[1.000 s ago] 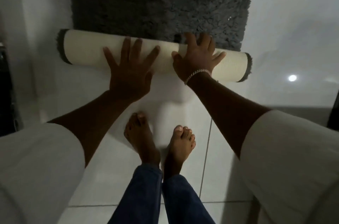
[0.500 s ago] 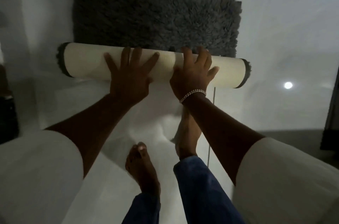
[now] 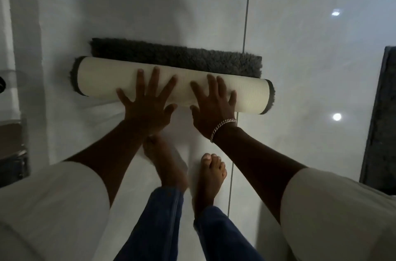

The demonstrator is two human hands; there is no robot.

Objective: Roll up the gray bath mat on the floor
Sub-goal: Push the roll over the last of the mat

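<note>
The gray bath mat [image 3: 177, 57] lies on the white tiled floor, most of it wound into a thick roll with its cream backing [image 3: 102, 76] outward. Only a narrow strip of shaggy gray pile still lies flat beyond the roll. My left hand [image 3: 147, 100] presses flat on the roll's middle, fingers spread. My right hand [image 3: 214, 102], with a silver bracelet at the wrist, presses flat just right of it, fingers spread too. Neither hand grips the mat.
My bare feet [image 3: 212, 173] stand on the glossy tiles right behind the roll. A second dark mat [image 3: 381, 115] lies along the right edge. A dark object [image 3: 10, 149] sits at the left edge beside a white wall.
Both hands have pushed the roll away from me, so the roll is thicker and the flat gray part has shrunk to a strip. My feet have stepped forward after it.
</note>
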